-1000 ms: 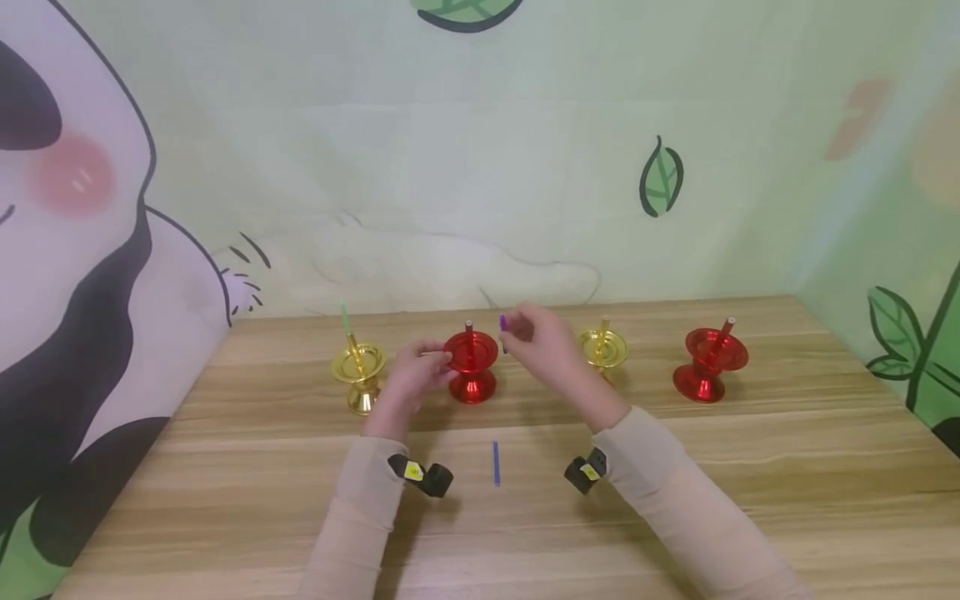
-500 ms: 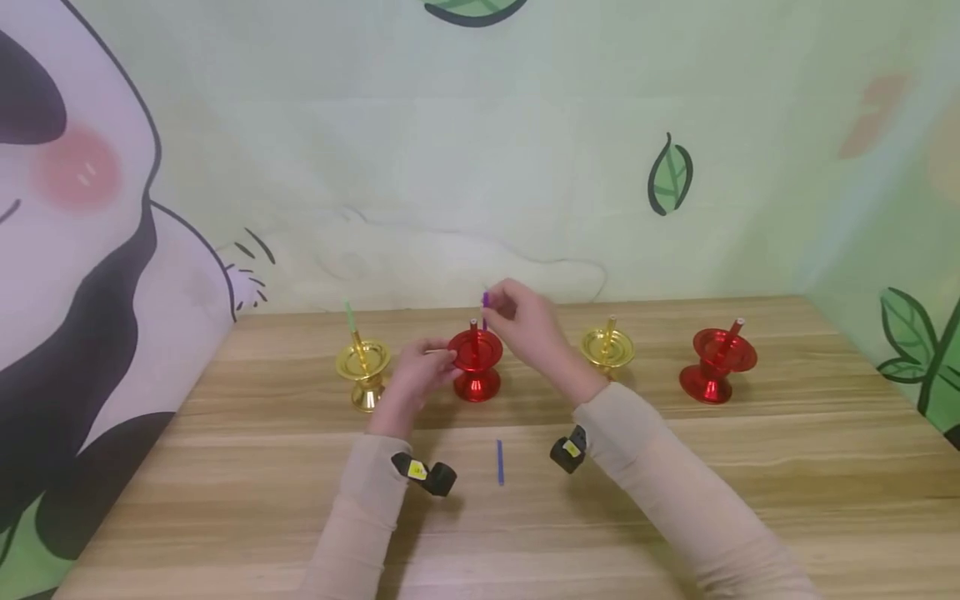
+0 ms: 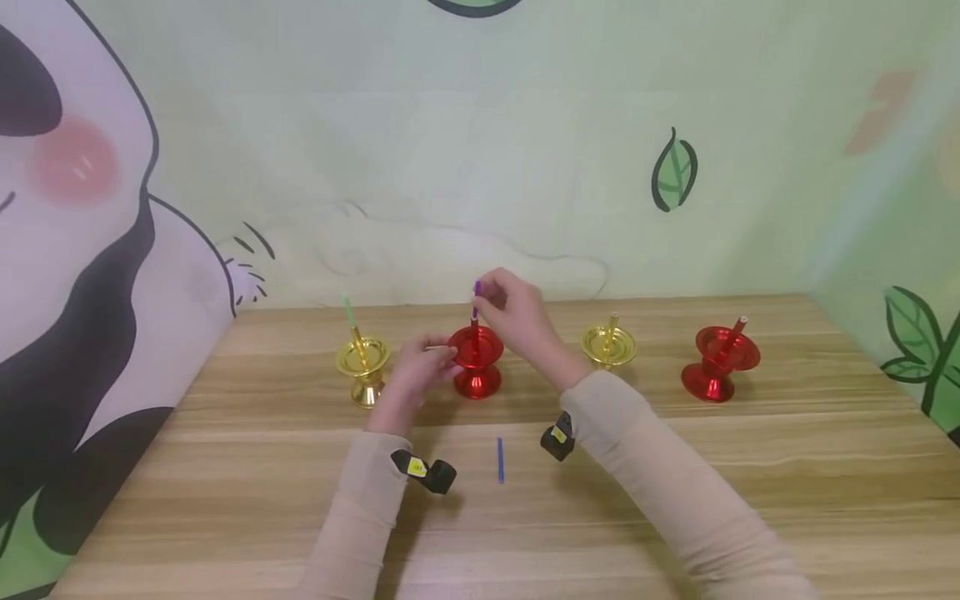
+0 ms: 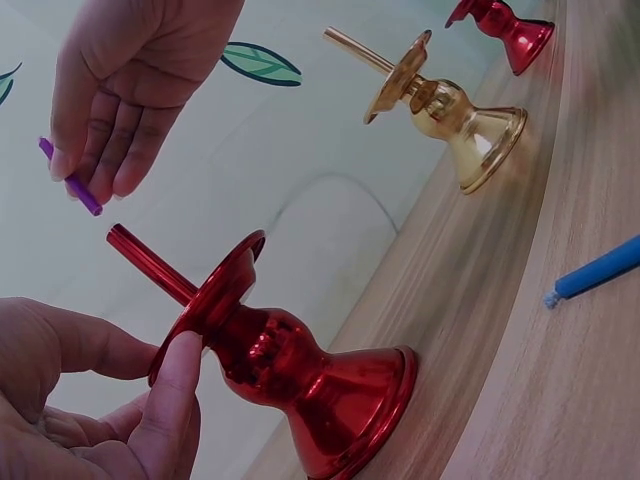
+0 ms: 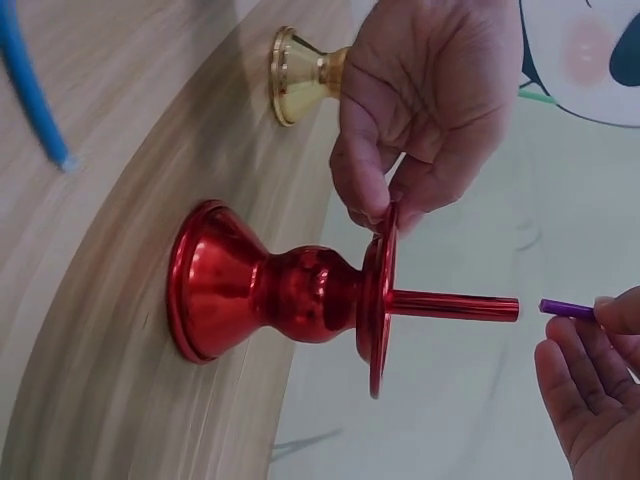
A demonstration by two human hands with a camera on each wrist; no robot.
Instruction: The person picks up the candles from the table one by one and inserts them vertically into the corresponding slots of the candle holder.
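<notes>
A red metal candle holder [image 3: 477,383] stands upright on the table, a little left of centre in the head view. My left hand [image 3: 422,367] pinches the edge of its dish between thumb and fingers. With my right hand [image 3: 517,310] I hold a thin purple candle [image 3: 477,289] by fingertips above the holder's tube. In the right wrist view, a small gap separates the purple candle [image 5: 566,309] from the open end of the tube [image 5: 455,306]. Both point along nearly the same line. A slim blue candle [image 3: 500,461] lies on the table in front of the holder.
Left of the hands is a gold candle holder [image 3: 367,392] bearing a thin green candle [image 3: 349,312]. To the right stand another gold holder [image 3: 609,345] and a second red one [image 3: 708,383], their tubes bare. A painted wall [image 3: 450,167] rises behind the wooden table [image 3: 637,517].
My right hand has moved left and up, bringing the purple candle from beside the red holder to over its tube. My left hand keeps its hold on the dish.
</notes>
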